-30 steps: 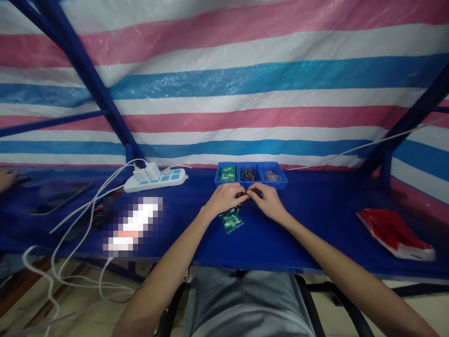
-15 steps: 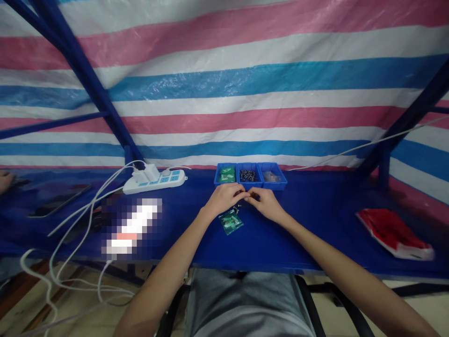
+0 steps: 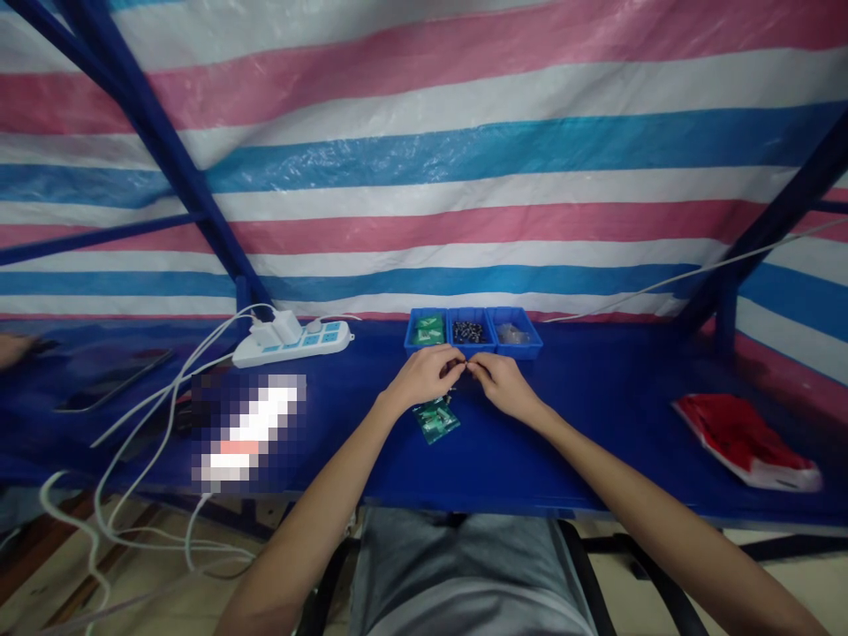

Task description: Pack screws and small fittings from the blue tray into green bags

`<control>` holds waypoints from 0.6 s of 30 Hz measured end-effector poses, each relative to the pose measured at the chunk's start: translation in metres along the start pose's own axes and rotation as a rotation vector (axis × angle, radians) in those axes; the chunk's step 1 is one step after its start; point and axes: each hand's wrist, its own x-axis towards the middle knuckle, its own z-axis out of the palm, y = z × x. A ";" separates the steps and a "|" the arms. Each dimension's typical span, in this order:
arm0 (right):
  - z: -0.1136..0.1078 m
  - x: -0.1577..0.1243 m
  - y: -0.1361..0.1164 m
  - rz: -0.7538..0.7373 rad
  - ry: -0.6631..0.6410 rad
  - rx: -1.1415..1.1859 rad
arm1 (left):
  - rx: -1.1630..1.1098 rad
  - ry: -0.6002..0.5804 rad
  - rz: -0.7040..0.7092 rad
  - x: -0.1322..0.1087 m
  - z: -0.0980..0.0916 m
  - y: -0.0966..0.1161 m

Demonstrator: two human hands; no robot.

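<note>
Green packet (image 3: 436,420) just below your left hand (image 3: 425,374)

Your left hand and right hand (image 3: 504,383) nearly meet mid-frame, fingertips bunched; whether either clamps anything, you cannot tell from this view. Outside their grip, the packet lies on the blue table (image 3: 563,468), small dark pieces (image 3: 450,397) by its top edge. Above your hands, three blue bins (image 3: 517,352) sit side by side. Left of centre lies a white power strip (image 3: 291,346); lower right, a red-and-white bundle (image 3: 742,440).

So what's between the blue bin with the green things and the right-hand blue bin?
In the head view, the middle blue bin stands between them, holding small dark and light parts, too small to identify.
</note>
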 end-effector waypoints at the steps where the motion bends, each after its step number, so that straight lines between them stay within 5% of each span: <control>1: -0.001 0.000 0.000 0.003 0.010 0.005 | -0.001 -0.001 -0.004 0.000 0.000 0.000; 18: 0.002 0.001 0.005 0.007 0.012 0.065 | -0.020 0.012 -0.008 0.001 0.002 -0.004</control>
